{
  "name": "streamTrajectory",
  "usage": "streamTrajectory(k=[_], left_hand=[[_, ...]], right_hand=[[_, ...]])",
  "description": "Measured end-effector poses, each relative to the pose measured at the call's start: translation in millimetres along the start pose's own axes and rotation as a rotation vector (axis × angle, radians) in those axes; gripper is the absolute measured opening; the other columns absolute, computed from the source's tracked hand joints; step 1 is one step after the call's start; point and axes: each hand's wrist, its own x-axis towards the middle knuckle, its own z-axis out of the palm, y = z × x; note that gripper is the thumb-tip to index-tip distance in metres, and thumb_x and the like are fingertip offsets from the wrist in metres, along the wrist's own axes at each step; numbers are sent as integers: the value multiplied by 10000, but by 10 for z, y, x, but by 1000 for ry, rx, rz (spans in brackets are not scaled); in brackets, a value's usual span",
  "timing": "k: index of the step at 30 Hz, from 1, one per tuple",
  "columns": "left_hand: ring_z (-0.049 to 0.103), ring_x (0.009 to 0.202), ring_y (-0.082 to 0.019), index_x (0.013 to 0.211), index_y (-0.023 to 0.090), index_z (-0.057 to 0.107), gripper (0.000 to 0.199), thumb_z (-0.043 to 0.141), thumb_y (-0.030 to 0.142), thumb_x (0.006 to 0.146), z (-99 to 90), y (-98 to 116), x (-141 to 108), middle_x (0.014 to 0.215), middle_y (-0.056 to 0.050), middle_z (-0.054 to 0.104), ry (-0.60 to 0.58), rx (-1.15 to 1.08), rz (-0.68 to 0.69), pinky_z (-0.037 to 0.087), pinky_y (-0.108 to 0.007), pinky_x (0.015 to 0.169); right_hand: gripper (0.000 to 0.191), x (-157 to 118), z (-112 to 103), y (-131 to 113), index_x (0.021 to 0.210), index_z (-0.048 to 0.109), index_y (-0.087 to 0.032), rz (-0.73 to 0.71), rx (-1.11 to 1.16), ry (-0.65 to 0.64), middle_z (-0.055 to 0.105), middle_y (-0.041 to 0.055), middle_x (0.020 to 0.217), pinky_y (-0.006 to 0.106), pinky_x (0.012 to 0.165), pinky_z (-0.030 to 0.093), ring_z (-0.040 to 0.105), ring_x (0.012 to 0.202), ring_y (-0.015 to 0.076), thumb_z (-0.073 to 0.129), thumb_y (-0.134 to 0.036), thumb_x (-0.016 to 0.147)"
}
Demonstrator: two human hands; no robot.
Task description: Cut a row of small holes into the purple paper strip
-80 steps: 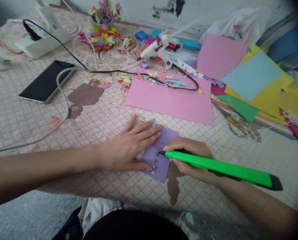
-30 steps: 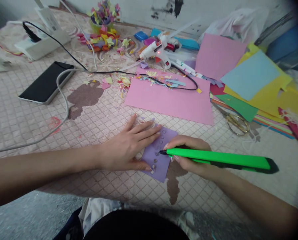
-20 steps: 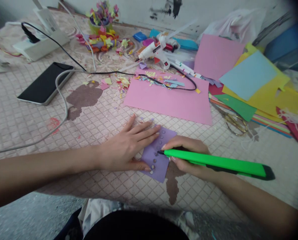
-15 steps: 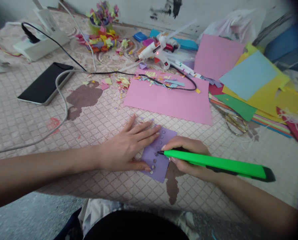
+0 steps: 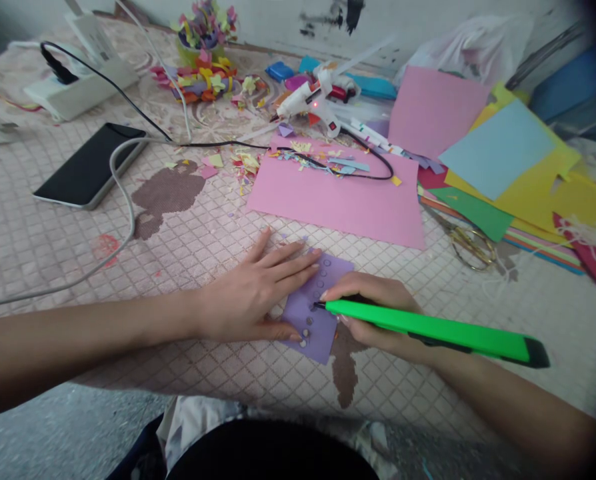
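near the bench's front edge, the left hand lies flat, fingers spread, on purple paper; the right hand grips a green utility knife, tip at the row of small circles.

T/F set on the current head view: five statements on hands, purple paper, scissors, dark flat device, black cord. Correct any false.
1. The right hand holds a green tool. True.
2. The left hand is lifted clear of the purple paper. False: the left hand rests partly on the purple paper.
3. The scissors have gold-coloured handles. True.
4. The dark flat device lies on the pink sheet. False: the dark flat device lies on the tablecloth.
5. The black cord crosses the pink sheet. True.
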Motion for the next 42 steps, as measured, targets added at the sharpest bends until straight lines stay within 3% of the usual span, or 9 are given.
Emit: streamTrajectory(k=[5,10,17,25,32,42], left_hand=[[270,1430,-380,1484,122,303,844,568,628,863,-5,5,5,1548,-173,294,-2,-11,1,14,-652,1156],[266,1432,-380,1483,122,303,840,573,622,864,-6,7,8,1549,-170,291,-6,-4,-5,7,-649,1157],[262,1434,-375,1479,114,305,838,564,627,868,-8,11,1,1552,-168,287,-14,9,-5,18,-649,1156],[263,1432,-379,1486,124,296,851,574,629,860,0,6,-4,1553,-167,283,-8,8,-4,11,-648,1157],[268,1432,-375,1488,142,298,838,587,613,858,-5,13,-1,1548,-164,300,-3,-12,-16,9,-648,1157],[284,1423,-382,1481,131,313,855,598,625,845,-12,27,7,1541,-165,317,2,-9,-26,32,-657,1155]], right_hand=[[195,-21,16,10,933,667,-218,79,55,99,725,20,832,234,594,524,672,684,129,573,-116,796],[211,-39,48,13,937,669,-218,25,49,125,728,20,839,246,651,532,679,720,134,566,-112,786],[214,-7,-2,-22,948,665,-209,5,-3,36,735,35,866,249,684,546,704,782,147,561,-106,791],[280,-31,25,-4,987,644,-231,-5,-16,20,725,12,873,252,721,539,692,804,145,558,-77,770],[195,-45,37,-14,941,661,-220,104,56,124,721,11,826,229,600,521,659,657,119,565,-114,808],[247,-38,50,-47,934,652,-229,30,-25,100,731,5,846,240,676,542,691,742,133,549,-80,767]])
